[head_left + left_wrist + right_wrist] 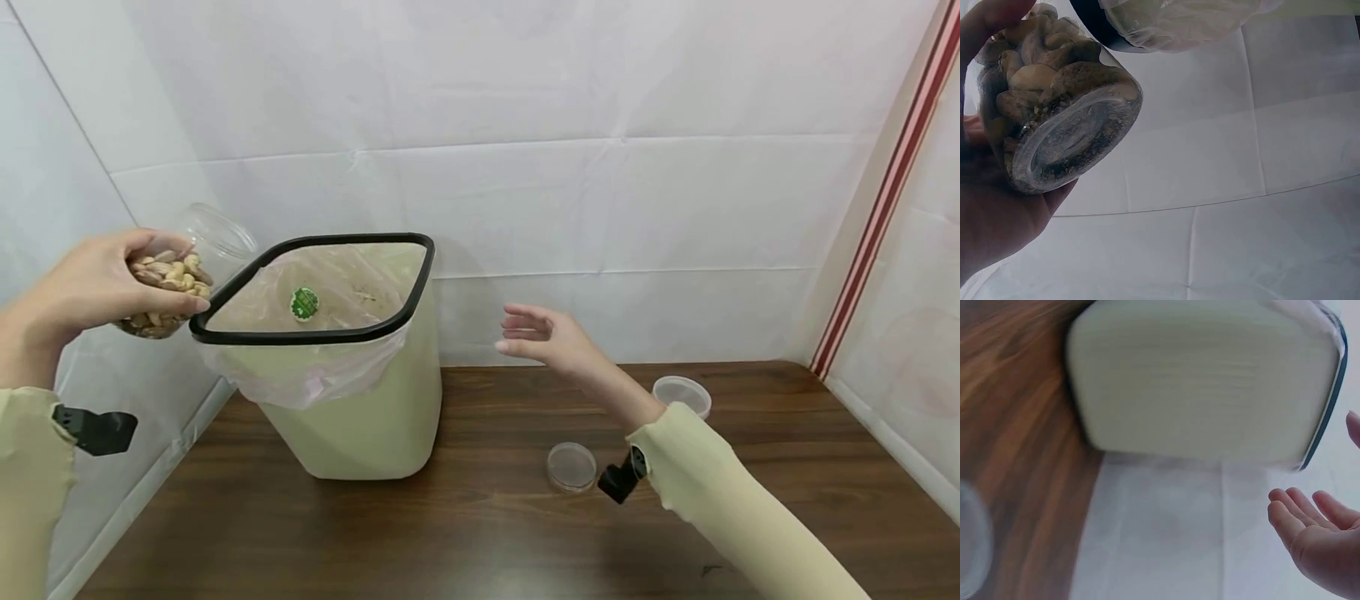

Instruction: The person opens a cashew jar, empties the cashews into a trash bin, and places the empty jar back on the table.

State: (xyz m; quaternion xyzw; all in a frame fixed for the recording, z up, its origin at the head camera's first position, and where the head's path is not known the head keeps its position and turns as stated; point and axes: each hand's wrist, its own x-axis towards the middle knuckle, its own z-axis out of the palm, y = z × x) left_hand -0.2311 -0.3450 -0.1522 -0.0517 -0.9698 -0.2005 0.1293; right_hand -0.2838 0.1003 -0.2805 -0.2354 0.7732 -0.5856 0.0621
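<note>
In the head view my left hand (97, 283) grips a clear jar (217, 237) of cashew nuts (180, 273). The jar is tilted, its mouth leaning right beside the left corner of a pale green trash bin (367, 417). Nuts and crumbs show through the jar's base (1075, 140) in the left wrist view. A pinkish plastic liner (315, 387) is tucked under the bin's black rim (315, 337), and a round green label or sticker (304, 304) lies inside. My right hand (547, 333) hangs in the air right of the bin, fingers loosely bent around nothing.
On the brown wooden table (487, 533), a clear round lid (572, 467) lies below my right forearm. Another round translucent lid or shallow container (682, 394) sits farther back, partly behind that forearm. White sheeting (525, 192) hangs behind and at both sides.
</note>
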